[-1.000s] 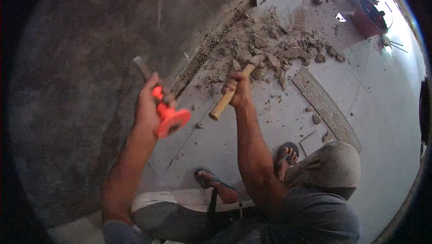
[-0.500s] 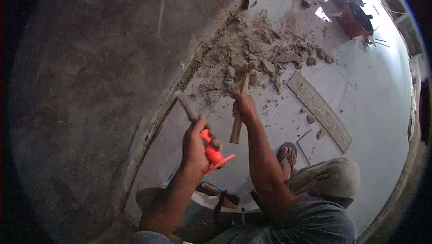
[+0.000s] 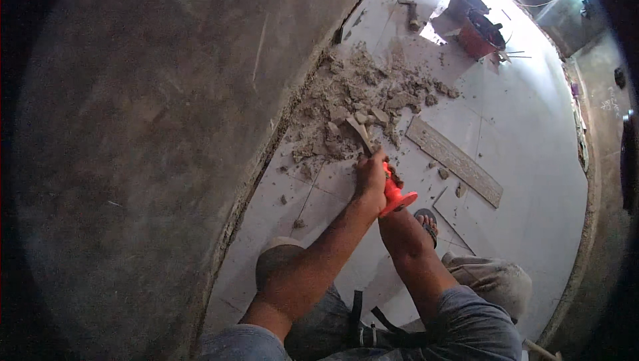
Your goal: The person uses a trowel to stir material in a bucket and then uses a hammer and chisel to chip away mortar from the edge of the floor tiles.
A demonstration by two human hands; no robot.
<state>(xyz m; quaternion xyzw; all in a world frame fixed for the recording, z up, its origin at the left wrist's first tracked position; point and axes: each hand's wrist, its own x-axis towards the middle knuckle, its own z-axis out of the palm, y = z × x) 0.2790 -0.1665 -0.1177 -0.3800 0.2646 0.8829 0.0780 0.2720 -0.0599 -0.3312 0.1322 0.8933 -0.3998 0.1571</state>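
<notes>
My left hand (image 3: 370, 180) is wrapped round a chisel with a bright orange hand guard (image 3: 398, 201). Its grey metal shaft (image 3: 360, 136) points up and away, toward a heap of broken mortar and rubble (image 3: 363, 91). My right forearm (image 3: 414, 244) reaches up behind the left hand, which hides my right hand. The hammer that the right hand gripped half a second ago cannot be made out clearly now.
A long speckled tile strip (image 3: 456, 161) lies on the pale tiled floor (image 3: 526, 181), right of the rubble. Farther off are a hammer (image 3: 413, 16), a dark bucket (image 3: 468, 1) and a reddish bucket (image 3: 479, 36). A grey wall (image 3: 160, 128) rises at left.
My left hand has swung right and forward with the chisel, from beside the wall's foot to the near edge of the rubble. It now covers my right hand. The view has shifted somewhat.
</notes>
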